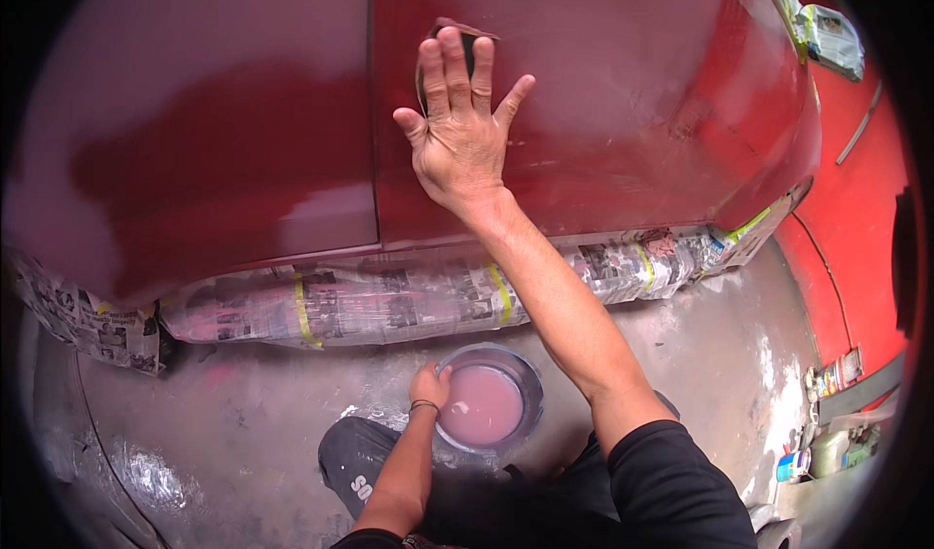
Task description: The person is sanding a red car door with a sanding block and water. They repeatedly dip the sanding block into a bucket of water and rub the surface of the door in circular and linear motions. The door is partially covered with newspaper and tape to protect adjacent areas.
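My right hand point(463, 131) is raised against the dark red car panel point(623, 131), fingers spread and flat over a dark piece of what looks like sandpaper point(479, 39), mostly hidden beneath it. My left hand point(430, 386) grips the rim of a grey bucket point(525, 415) on the floor, which holds cloudy pink liquid point(482, 403). A vertical seam divides the panel left of my right hand. Along its lower edge runs newspaper masking point(389, 308) with strips of yellow tape.
The grey concrete floor point(233, 432) is stained. At the right stand a red surface point(851, 257) with a thin cable and, lower down, containers point(829, 457). More masking point(832, 38) hangs at the upper right. A dark cable point(89, 413) lies at the left.
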The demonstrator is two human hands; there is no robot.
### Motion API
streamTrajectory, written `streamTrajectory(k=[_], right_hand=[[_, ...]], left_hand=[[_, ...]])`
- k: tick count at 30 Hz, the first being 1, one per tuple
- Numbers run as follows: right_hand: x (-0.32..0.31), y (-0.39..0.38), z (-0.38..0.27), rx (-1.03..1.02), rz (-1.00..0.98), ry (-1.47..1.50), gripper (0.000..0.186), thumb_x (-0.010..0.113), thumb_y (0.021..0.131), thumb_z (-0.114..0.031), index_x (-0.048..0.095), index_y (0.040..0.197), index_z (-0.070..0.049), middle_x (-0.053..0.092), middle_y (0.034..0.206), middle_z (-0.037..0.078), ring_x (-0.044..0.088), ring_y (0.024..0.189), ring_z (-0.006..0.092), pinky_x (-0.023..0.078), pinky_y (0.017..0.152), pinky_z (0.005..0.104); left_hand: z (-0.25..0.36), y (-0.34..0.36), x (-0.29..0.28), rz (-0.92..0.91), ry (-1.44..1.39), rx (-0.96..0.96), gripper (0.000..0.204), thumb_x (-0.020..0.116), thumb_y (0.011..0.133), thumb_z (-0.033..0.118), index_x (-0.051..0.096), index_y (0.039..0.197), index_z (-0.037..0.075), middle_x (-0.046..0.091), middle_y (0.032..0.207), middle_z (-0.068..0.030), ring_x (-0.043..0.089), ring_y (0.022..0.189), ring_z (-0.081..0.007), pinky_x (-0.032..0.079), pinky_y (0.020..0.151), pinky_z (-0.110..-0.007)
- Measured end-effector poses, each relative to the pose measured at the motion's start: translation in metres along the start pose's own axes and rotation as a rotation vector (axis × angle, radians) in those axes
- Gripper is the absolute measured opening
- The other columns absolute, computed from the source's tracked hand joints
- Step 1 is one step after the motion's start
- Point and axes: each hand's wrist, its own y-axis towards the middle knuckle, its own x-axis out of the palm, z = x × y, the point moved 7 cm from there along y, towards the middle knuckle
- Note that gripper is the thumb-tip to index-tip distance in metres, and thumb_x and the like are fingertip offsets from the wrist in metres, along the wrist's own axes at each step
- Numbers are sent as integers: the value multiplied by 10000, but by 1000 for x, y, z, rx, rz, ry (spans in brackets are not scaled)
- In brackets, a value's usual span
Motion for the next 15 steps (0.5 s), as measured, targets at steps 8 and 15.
streamTrajectory(k=[8,15], right_hand=[[-34,-38,256,700,207,165,730,196,1089,-616,67,1689,-220,7,1765,46,-40,1619,311,-44,1203,726],[28,-65,-1,86,-120,226,704,319,1082,-583,90,1683,-297,3,1763,-32,-64,1618,234,-138,1207,701]], left_hand=[[7,14,7,-3,35,24,427,696,945,358,700,1168,-5,713,1131,-278,680,1071,-459,538,924,-520],[6,13,3,-1,87,8,456,678,959,380,693,1196,-9,714,1135,-283,682,1072,-459,538,927,-519]])
